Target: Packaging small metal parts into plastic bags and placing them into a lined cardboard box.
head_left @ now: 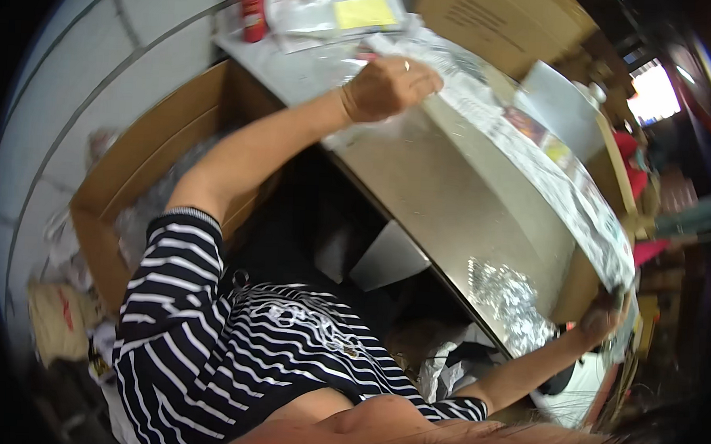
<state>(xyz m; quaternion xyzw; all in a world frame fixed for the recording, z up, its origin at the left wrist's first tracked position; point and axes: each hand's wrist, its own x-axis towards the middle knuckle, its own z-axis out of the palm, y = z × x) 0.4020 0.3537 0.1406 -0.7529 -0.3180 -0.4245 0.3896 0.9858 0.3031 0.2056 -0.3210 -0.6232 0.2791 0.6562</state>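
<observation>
A large shiny metal panel (451, 202) slants across the middle of the head view, with a strip of newspaper (549, 151) lying along its upper edge. My left hand (387, 86), a ring on one finger, is closed on the panel's far left end by the newspaper. At the lower right, my right hand (604, 314) grips the panel's other end, partly hidden behind its edge. Both arms are stretched out from my striped shirt (231, 336). A crinkled silvery reflection or foil (510, 304) shows low on the panel.
An open cardboard box (127, 180) with clear plastic inside stands at the left against a white tiled wall. A white worktop (299, 65) behind carries a red can (254, 10) and a clear bag with a yellow sheet (357, 12). Another cardboard box (499, 26) sits at the back right.
</observation>
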